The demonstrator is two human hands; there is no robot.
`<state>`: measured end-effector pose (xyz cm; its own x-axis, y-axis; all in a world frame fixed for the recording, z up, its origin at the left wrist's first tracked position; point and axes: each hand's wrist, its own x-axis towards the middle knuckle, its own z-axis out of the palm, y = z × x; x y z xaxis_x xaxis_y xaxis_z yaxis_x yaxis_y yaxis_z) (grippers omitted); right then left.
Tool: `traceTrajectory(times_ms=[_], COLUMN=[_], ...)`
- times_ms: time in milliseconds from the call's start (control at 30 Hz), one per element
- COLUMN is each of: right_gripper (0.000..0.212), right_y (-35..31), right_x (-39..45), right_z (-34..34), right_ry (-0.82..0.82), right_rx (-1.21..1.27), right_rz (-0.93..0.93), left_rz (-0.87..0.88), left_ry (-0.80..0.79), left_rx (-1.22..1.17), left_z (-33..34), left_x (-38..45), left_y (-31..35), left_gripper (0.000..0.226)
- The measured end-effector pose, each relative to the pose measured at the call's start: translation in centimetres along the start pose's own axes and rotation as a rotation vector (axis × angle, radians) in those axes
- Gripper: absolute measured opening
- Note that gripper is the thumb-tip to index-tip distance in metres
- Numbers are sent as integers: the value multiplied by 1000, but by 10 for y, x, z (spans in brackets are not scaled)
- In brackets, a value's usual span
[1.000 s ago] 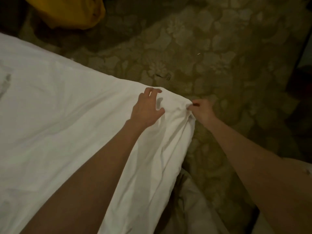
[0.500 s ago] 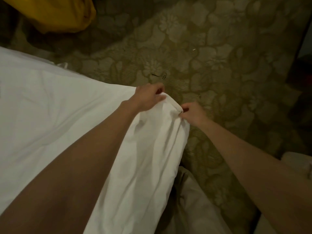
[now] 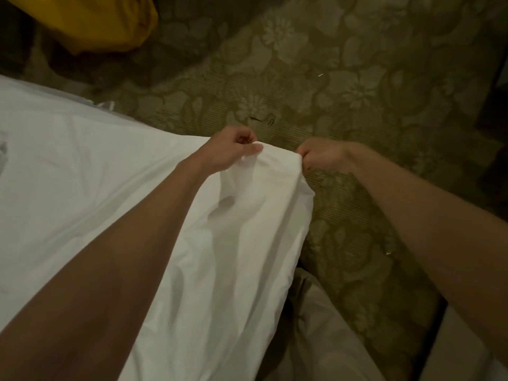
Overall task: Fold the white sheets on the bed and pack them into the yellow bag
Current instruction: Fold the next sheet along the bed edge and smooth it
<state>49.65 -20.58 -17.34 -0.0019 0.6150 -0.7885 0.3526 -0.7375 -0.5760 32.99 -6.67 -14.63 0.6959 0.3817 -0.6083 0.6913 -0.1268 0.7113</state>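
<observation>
A white sheet [image 3: 82,171] spreads over the left half of the view and hangs down in folds at its near corner. My left hand [image 3: 229,151] is closed on the sheet's top edge. A short span of that edge runs to my right hand [image 3: 321,155], which pinches the corner of the same sheet. Both hands hold the edge lifted above the floor. The yellow bag [image 3: 90,20] lies on the floor at the top left, partly cut off by the frame, well away from both hands.
An olive carpet with a floral pattern [image 3: 343,78] covers the floor beyond and to the right. My light trousers [image 3: 324,339] show at the bottom. A dark piece of furniture [image 3: 494,86] stands at the right edge.
My left hand went from resting open on the sheet to gripping its top edge. Both hands have lifted the edge and drawn slightly apart.
</observation>
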Motion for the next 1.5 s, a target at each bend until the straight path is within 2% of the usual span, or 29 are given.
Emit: traceTrajectory(times_ms=[100,200,267,333,400,467,533,633,833,967,1067,1133,1267,1333,1433,1500], right_gripper=[9,14,15,24,30,40,46,45,48,41,29,25,31,35,41,48], right_y=[-10,4,15,15,15,21,33,49,63,64,41,9,-64,-94,-130,-155], right_x=[-5,-4,-3,-5,-1,0,-5,-8,-7,9,30,46,86,107,130,142], right_z=[-18,-17,-5,7,10,6,5,9,12,29,39,53,99,121,145,159], right_ry=[-20,-12,-75,-124,-9,126,156,166,274,368,547,619,540,519,562,602], right_rx=[-299,-424,-334,-40,131,89,5,20,188,56,-151,-196,-183,-265,-453,-464], right_rz=[19,42,80,149,111,39,49,87,72,140,191,118,-118,-183,-224,-310], left_rz=[-17,-47,-31,-2,10,-9,-33,-35,-110,-155,-192,-211,-206,-221,-282,-323], left_ry=[6,61,125,190,249,254,191,138,182,224,290,319,339,369,449,506], left_rx=[94,222,252,300,357,397,482,633,705,766,728,691,661,649,619,624], left_z=[7,16,23,29,33,38,46,56,31,2,-19,-32,-61,-82,-122,-151], left_x=[0,0,1,4,13,23,29,34,33,26,10,-6,-39,-53,-71,-85], left_y=[0,-7,-12,-11,-9,-6,-4,-12,-36,-58,-79,-95,-125,-141,-176,-208], left_gripper=[23,15,15,15,16,16,20,23,24,30,45,52,49,46,45,46])
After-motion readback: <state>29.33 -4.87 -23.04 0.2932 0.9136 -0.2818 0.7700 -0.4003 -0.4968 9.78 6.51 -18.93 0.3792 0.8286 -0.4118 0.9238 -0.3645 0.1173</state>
